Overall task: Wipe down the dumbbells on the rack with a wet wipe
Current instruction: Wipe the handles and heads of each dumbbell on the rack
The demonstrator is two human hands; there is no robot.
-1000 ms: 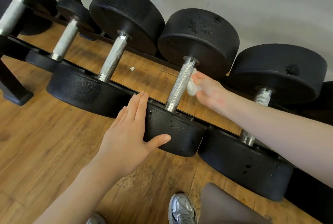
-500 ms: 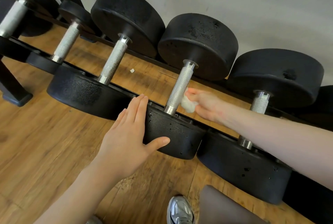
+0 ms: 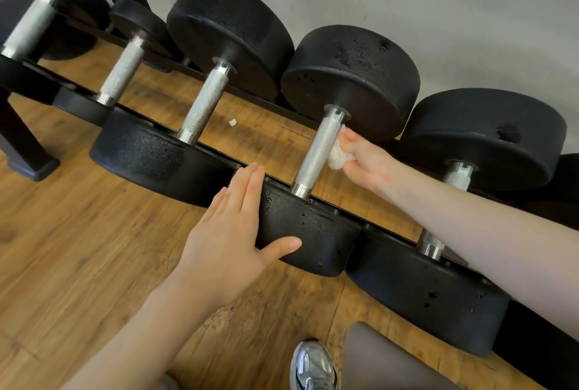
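**Dumbbell handle wipe, mid-rack**

Dumbbell (image 3: 319,151) sits on rack (image 3: 391,233). Right hand (image 3: 363,161) pinches wet wipe (image 3: 337,156) against knurled handle, near far head. Left hand (image 3: 228,242), fingers flat, braces near head. Best wrap wipe around; cover full length.

Bare arms, grey trousers, silver trainers

Both forearms are bare, with no sleeves, watch or rings showing on the left hand (image 3: 232,251) or right hand (image 3: 366,161). A silver-grey mesh trainer (image 3: 313,367) has dark trim; the trouser leg (image 3: 391,361) is plain taupe-grey.
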